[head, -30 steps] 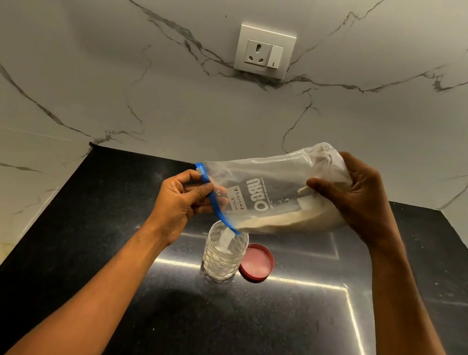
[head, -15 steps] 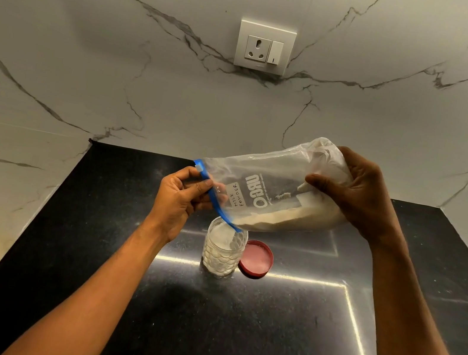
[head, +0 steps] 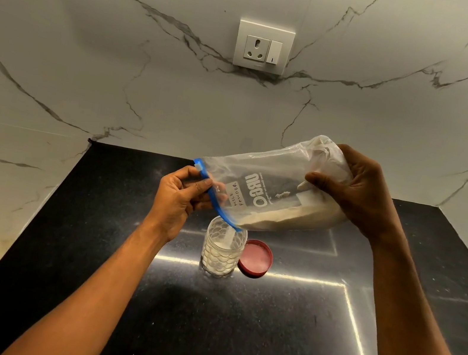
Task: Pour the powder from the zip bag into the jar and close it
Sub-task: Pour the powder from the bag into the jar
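Observation:
A clear zip bag (head: 258, 191) with a blue zip strip and a "milk powder" label is held tilted over an open clear jar (head: 223, 253) on the black counter. My left hand (head: 180, 199) pinches the bag's blue mouth edge just above the jar. My right hand (head: 361, 193) grips the raised bottom end of the bag. Pale powder lies along the bag's lower side, and a thin stream falls from the mouth corner into the jar, which holds white powder. The jar's red lid (head: 256, 258) lies flat on the counter, touching the jar's right side.
The black counter (head: 231, 327) ends against a white marble wall with a socket and switch plate (head: 263, 47). A lighter surface runs along the counter's left edge.
The bag has stayed tilted over the jar in both hands. The powder stream into the jar shows again, and the powder level in the jar has risen.

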### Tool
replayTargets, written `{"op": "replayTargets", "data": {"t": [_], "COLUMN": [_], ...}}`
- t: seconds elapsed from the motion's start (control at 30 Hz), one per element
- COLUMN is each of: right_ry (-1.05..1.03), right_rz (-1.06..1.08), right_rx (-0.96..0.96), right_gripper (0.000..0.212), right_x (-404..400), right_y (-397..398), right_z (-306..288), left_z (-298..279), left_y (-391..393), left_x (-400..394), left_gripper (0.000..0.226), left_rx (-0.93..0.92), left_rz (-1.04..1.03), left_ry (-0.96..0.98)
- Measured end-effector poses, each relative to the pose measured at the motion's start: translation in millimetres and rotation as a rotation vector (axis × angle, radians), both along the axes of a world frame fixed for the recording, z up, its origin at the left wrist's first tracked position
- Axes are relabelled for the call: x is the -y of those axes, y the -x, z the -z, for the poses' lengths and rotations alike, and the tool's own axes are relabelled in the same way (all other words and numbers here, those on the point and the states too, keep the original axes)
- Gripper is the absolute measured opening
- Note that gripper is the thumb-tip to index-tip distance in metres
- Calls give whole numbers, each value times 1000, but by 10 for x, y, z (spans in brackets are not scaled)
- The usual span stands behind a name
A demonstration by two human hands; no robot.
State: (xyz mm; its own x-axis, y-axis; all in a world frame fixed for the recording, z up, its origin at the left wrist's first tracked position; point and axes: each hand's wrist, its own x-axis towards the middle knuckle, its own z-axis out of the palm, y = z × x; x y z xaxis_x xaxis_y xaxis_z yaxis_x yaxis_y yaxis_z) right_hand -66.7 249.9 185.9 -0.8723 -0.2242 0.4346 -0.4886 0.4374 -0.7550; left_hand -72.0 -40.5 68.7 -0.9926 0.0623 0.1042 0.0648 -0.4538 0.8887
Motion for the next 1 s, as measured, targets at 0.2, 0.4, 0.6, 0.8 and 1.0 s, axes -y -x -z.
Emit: {"op": "replayTargets", "data": {"t": [0.2,0.4,0.6,0.8,1.0], "right_ry": [-22,-28,-31,-50,-79], "right_rz": [3,1,-5,-5,-7], "right_rx": [3,4,-3,-17,-33], "right_gripper": [46,47,46,46,44], "right_x": [25,31,19,33,55], "right_y": [17,34,38,23,20], "right_z": [-3,-18,7,-23,-13], "left_z": [17,10,4,30,77], "left_y": [2,-13,-27,-21,-17], "left_x": [23,33,24,20,41], "left_gripper": [19,19,26,26,23], "left_rx": [3,2,13,18,10], "left_rz": [-16,-17,-11,-11,-14], "left_ry": [15,4,-8,-13,-21]}}
